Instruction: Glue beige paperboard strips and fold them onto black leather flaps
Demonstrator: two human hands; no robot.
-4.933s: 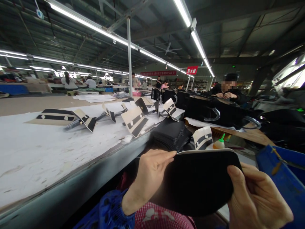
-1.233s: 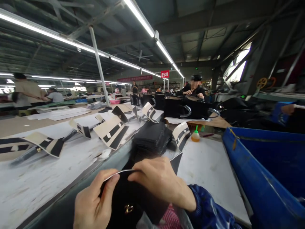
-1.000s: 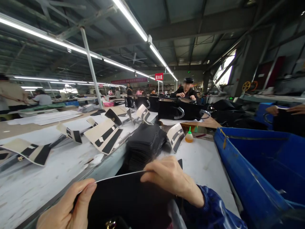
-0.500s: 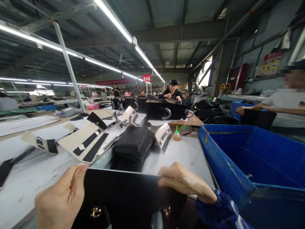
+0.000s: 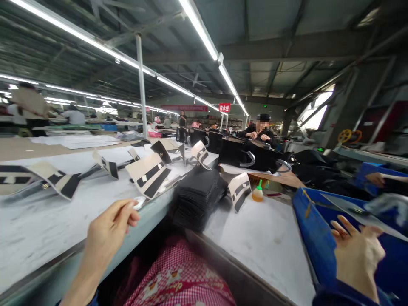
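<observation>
My right hand [image 5: 357, 253] hangs over the blue bin [image 5: 310, 229] at the right, fingers spread and holding nothing. Just beyond its fingertips a blurred dark flat bag piece [image 5: 357, 211] with a clear handle lies tilted inside the bin, apart from the hand. My left hand [image 5: 106, 233] is raised over the edge of the white belt table [image 5: 41, 229], fingers loosely bent and apart, nothing in them. A small white scrap [image 5: 139, 202] lies on the belt close to its fingertips. A stack of black cut pieces [image 5: 197, 195] stands ahead between my hands.
Cream-and-black bag panels [image 5: 148, 174] lie along the belt. An orange glue bottle [image 5: 257, 193] stands on the white worktop [image 5: 258, 238]. Black bags [image 5: 237, 153] sit further back, where a person works. Another person's hand [image 5: 376, 178] shows at the far right.
Both hands held the black bag piece before; now they have let go, the right hand has swung over the blue bin, and the piece is in the bin.
</observation>
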